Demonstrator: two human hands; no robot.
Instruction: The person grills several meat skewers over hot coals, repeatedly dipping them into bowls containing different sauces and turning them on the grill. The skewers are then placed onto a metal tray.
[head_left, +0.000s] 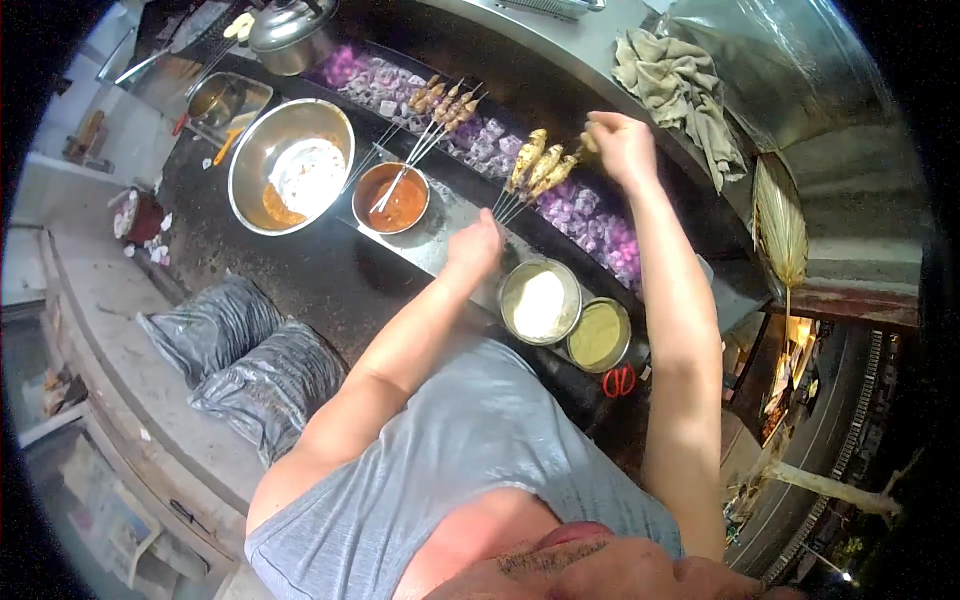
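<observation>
My left hand (476, 241) grips the lower ends of several metal skewers (510, 208). Yellow-coated pieces of food (543, 163), perhaps meat, are threaded on them and lie over the glowing charcoal (589, 217). Above the far side of the grill, my right hand (624, 148) has its fingers pinched around a small yellowish piece (589, 142), too blurred to name. It is close to the skewers' tips. Farther left over the coals, browned skewers (457, 112) rest with their handles across a pot of red-orange sauce (411, 206).
Beside the grill stand a bowl of white contents (538, 304), a bowl of greenish-yellow paste (598, 336) and red-handled scissors (619, 381). A large steel basin (247, 187), a lidded pot (289, 41) and black plastic bags (270, 375) are left. A cloth (682, 97) hangs right.
</observation>
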